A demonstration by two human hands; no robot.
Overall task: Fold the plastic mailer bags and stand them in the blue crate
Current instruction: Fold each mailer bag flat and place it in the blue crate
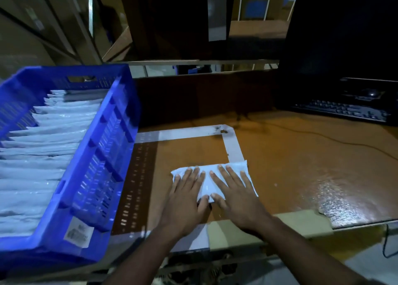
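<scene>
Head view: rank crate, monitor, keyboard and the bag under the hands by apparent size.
1. Crate, nearest the camera
2. Monitor, farther back
3. Keyboard and bag: look alike, unranked; hands cover much of the bag.

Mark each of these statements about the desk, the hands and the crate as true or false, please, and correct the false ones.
1. Both hands press flat on the white mailer bag. True: the left hand and the right hand lie on it with straight fingers.
2. The blue crate holds no bags. False: a row of folded bags already stands inside it.
3. The crate is to the left of the hands. True.
4. The keyboard lies between the hands and the crate. False: it is far right, in front of the dark monitor.
5. The bag on the desk touches the crate. False: bare desk separates them.
</scene>
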